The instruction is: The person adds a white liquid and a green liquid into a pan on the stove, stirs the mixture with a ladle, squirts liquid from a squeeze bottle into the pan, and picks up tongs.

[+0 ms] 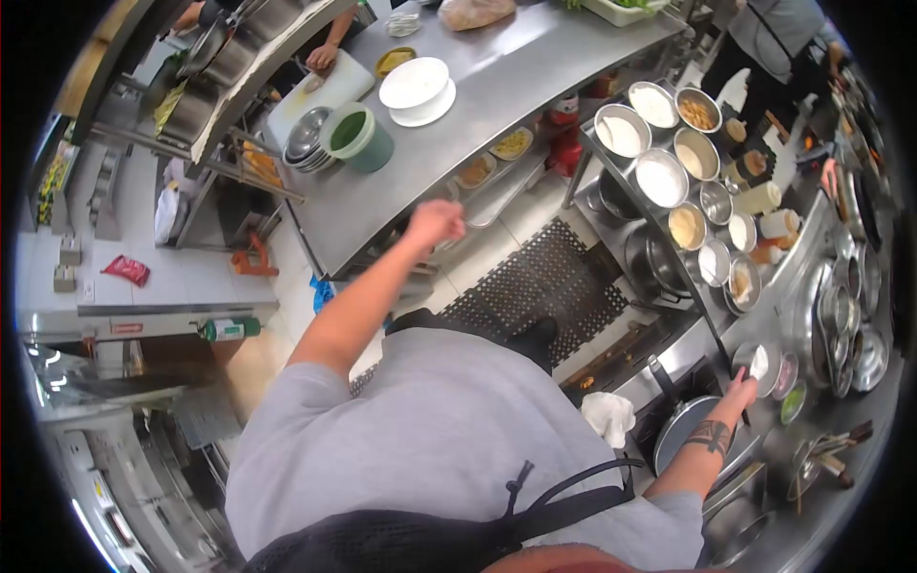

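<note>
Fingers of left hand (437,224) curled in, blurred; any held item hidden. Right hand (739,390) at rim of metal bowl (767,380), white contents inside; cannot tell its grip. Pan (676,435) partly hidden by forearm.

Your shirt (430,401) is plain grey; the bucket (358,139) is green, the plates (415,84) white, the floor mat (540,286) black with a dotted pattern.

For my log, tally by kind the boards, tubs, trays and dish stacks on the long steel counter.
White cutting board: 1
Pale round green-filled tub: 1
White tray of green leaves: 1
Silvery metal bowl stack: 1
Round white plate stack: 1
Total: 5
</note>
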Tool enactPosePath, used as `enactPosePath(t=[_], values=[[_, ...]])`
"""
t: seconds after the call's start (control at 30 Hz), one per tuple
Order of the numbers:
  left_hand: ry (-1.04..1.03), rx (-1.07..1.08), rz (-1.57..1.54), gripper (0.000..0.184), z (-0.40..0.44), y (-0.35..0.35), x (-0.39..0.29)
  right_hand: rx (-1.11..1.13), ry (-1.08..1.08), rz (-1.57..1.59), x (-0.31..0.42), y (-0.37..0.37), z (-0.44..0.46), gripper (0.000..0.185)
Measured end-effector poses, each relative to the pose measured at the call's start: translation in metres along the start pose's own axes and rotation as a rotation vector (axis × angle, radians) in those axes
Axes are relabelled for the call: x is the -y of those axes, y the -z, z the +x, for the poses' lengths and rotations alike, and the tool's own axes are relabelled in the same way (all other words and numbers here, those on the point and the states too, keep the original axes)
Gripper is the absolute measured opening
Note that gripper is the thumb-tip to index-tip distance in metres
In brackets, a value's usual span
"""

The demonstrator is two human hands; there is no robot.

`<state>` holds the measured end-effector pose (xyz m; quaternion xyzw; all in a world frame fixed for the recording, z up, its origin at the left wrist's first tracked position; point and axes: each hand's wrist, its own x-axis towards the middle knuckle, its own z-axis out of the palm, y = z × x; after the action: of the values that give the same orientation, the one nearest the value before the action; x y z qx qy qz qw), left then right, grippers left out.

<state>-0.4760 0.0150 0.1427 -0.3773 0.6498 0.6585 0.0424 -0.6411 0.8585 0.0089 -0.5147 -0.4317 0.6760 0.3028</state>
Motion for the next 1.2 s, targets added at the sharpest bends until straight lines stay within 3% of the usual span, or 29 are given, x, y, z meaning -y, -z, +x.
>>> enactPosePath(t=[0.03, 0.1, 0.13, 0.2, 0.27, 0.47, 0.5, 0.6, 0.83, 1.1, 1.2], values=[[0.008, -0.051, -0.116, 0.021, 0.012, 0.03, -0.002, -0.053, -0.011, -0.042, 0.004, -0.006, -0.014, 0.042], [-0.033, -0.281, -0.271, 0.031, 0.033, 0.079, -0.006, -0.105, -0.026, -0.096, 0.009, -0.014, -0.033, 0.047], [-0.101, -0.262, -0.303, 0.039, 0.043, 0.111, -0.011, -0.114, -0.023, -0.116, 0.012, -0.014, -0.043, 0.05], [-0.119, -0.455, -0.554, 0.049, 0.059, 0.151, -0.029, -0.111, -0.01, -0.147, 0.021, -0.014, -0.067, 0.055], [-0.092, -0.629, -0.734, 0.048, 0.071, 0.179, -0.049, -0.046, 0.013, -0.177, 0.032, -0.008, -0.096, 0.06], [-0.128, -0.629, -0.725, 0.021, 0.095, 0.22, -0.066, 0.39, 0.17, -0.3, 0.059, 0.077, -0.183, 0.054], [-0.115, -0.591, -0.716, 0.021, 0.095, 0.223, -0.069, 0.518, 0.198, -0.311, 0.061, 0.099, -0.207, 0.052], [-0.095, -0.52, -0.737, 0.017, 0.098, 0.235, -0.064, 0.499, 0.165, -0.249, 0.072, 0.168, -0.32, 0.047], [-0.109, -0.132, -0.504, 0.008, 0.057, 0.262, -0.035, 0.356, 0.14, -0.218, 0.064, 0.382, -0.538, 0.039], [-0.209, 0.436, -0.143, 0.005, -0.012, 0.257, 0.025, -0.109, 0.165, -0.605, 0.015, 0.656, -0.729, 0.023], [-0.181, 0.642, 0.023, 0.01, -0.067, 0.234, 0.033, -0.32, 0.31, -1.108, -0.022, 0.774, -0.784, 0.026]])
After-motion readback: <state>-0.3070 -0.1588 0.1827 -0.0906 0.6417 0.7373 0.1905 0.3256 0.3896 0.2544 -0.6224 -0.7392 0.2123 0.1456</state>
